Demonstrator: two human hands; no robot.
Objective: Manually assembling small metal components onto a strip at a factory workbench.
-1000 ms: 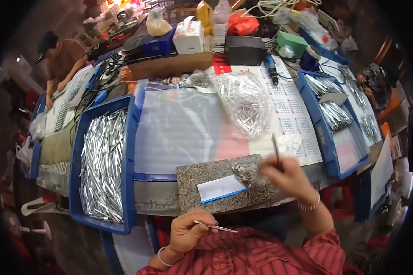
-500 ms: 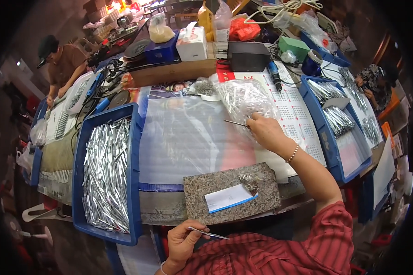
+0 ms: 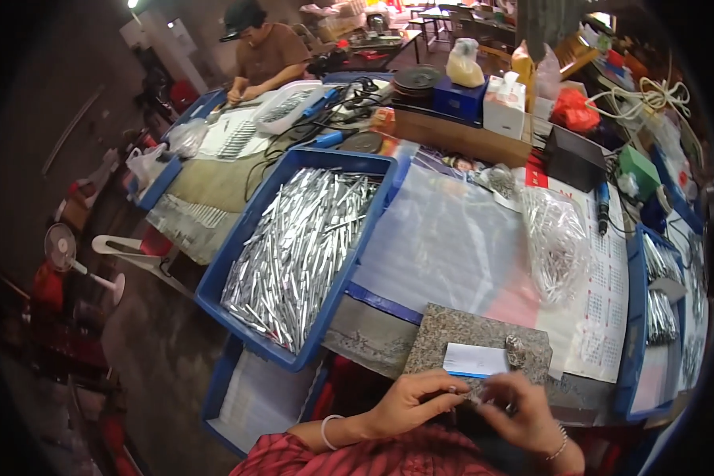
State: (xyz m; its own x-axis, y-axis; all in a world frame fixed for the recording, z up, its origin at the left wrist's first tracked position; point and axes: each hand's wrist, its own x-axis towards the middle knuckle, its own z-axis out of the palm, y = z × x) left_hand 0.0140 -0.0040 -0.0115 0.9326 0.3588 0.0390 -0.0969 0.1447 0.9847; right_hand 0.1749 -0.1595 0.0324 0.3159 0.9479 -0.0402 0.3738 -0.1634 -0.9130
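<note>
Both hands meet at the near edge of a speckled granite slab (image 3: 428,337). My left hand (image 3: 416,404) has its thumb and fingers pinched together, their tips pointing right. Close against them is my right hand (image 3: 527,416), its fingers curled and somewhat blurred. Whatever the fingertips hold is too small and hidden to make out. Lying on the slab are a white paper slip with a blue edge (image 3: 474,358) and a small clear packet (image 3: 516,351). Farther back rests a clear plastic bag of thin pale pieces (image 3: 558,246).
Left of the slab, a blue tray (image 3: 208,295) is heaped with slim silvery metal pieces (image 3: 301,246). Another blue tray (image 3: 633,349) stands at the right. A corded blue tool (image 3: 603,208) lies behind the bag. Across the table, a person (image 3: 266,55) works at the far left.
The view has swung left. My right hand has come back from the plastic bag, where it held a thin metal rod, to my left hand. The slim metal piece in my left hand no longer shows clearly.
</note>
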